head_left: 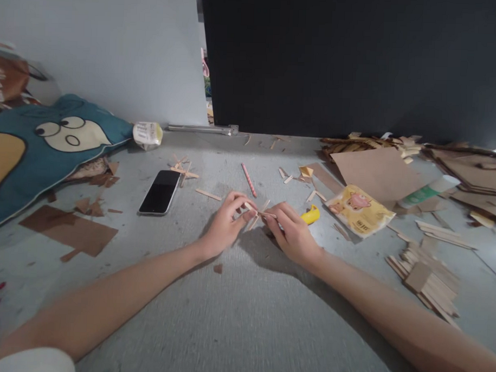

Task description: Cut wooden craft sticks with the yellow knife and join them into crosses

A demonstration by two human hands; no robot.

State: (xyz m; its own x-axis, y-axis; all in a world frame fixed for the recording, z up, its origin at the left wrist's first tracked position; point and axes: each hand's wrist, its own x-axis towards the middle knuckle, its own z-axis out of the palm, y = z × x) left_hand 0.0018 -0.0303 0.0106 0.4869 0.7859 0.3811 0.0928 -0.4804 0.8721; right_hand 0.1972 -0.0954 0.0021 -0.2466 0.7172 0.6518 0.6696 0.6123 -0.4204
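1. A grey surface spreads under everything, with scraps scattered over it.
2. A black panel stands upright along the back on the right; a pale panel stands on the left, a narrow gap between the two.
3. A teal cushion with a cartoon face lies at the far left, a small white-and-yellow packet by its tip.
4. The left hand is near the middle, its fingers curled and the thumb and fingertips brought together on a small pale piece of wood.
5. The right hand faces it from the other side, its thumb and forefinger closed in a pinch on a thin stick; the other fingers are bent.
6. A brown cardboard sheet lies behind the yellow pack on the right, with a green-and-white tube beside them.
7. A heap of flat wooden sticks lies nearer, at the right.
8. A dark-screened phone lies flat, well left of the left hand.
9. A yellow object sits just beyond the right hand.
10. A pink striped stick lies behind the hands.
11. The thin wooden pieces cross between the two sets of fingertips, above the surface; whether they are joined I cannot tell.
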